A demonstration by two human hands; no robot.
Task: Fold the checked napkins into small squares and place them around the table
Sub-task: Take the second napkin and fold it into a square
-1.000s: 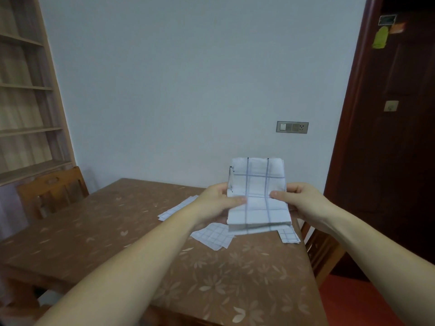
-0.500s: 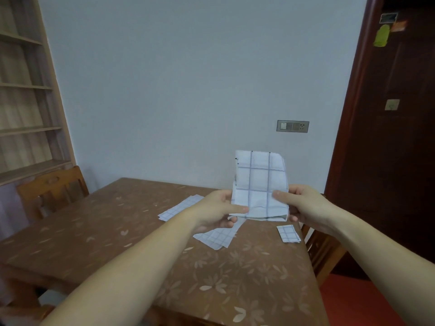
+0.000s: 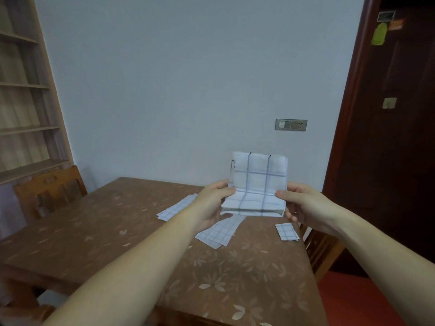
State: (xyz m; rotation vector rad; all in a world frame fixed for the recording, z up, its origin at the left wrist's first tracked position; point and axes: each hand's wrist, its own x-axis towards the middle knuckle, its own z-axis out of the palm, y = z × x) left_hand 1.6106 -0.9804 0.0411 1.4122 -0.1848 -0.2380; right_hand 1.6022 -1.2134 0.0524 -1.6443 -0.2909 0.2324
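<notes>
Held napkin: a white checked napkin (image 3: 256, 184) with blue-grey grid lines, folded into a thick rectangle, is held upright in the air at centre right of the frame, above the far right part of the table. Its folded edge runs along the bottom.
Left hand: the left hand (image 3: 211, 203) pinches the napkin's left edge, thumb on the front face and fingers behind.
Right hand: the right hand (image 3: 303, 205) pinches the right edge, thumb in front and fingers curled behind.
Table: a brown table (image 3: 94, 231) with a leaf-patterned top fills the lower half of the frame.
Loose napkins: a flat napkin (image 3: 220, 232) lies on the table just below the held one. A second flat napkin (image 3: 176, 207) lies to its left, farther back.
Folded square: a small folded square (image 3: 286, 231) lies near the table's right edge, below the right hand.
Chairs: a wooden chair (image 3: 49, 187) stands at the left side of the table.
Wall: a switch-and-socket plate (image 3: 291, 124) sits at centre right, its markings too small to read.
Door: a dark door (image 3: 388, 161) fills the right edge. It carries a green sticker (image 3: 379, 36) and an orange sticker (image 3: 396, 24) at upper right, with any writing too blurred to read.
Shelving: wooden shelves (image 3: 23, 90) stand at upper left.
</notes>
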